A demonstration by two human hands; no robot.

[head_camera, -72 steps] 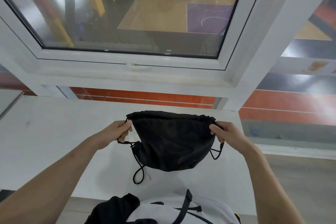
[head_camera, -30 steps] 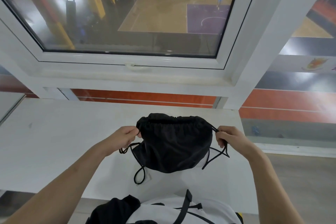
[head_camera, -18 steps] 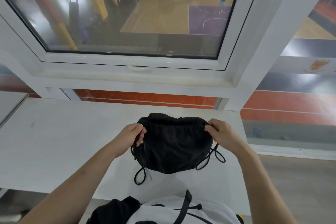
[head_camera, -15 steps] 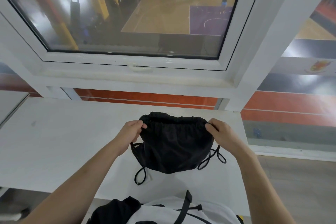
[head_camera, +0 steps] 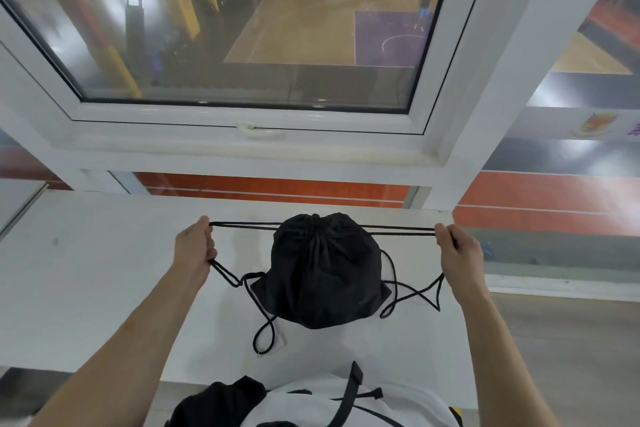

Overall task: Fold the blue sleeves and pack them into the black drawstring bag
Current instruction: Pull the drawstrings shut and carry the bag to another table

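Note:
The black drawstring bag (head_camera: 322, 274) hangs bulging over the white table (head_camera: 86, 270), its mouth gathered tight at the top. My left hand (head_camera: 194, 250) is shut on the left drawstring and my right hand (head_camera: 457, 253) on the right drawstring. Both cords run taut and level from the bag's mouth out to my fists. Slack loops of cord (head_camera: 265, 333) dangle below the bag on both sides. No blue sleeves are visible; the bag's inside is hidden.
A white window frame with a handle (head_camera: 259, 131) rises just behind the table's far edge. The table ends at the right near my right hand, with grey floor (head_camera: 571, 357) beyond. My white shirt and black straps (head_camera: 349, 392) fill the bottom.
My hands have moved apart from the bag's rim, pulling the drawstrings out sideways. The bag's mouth has cinched from a wide gathered opening to a tight pucker.

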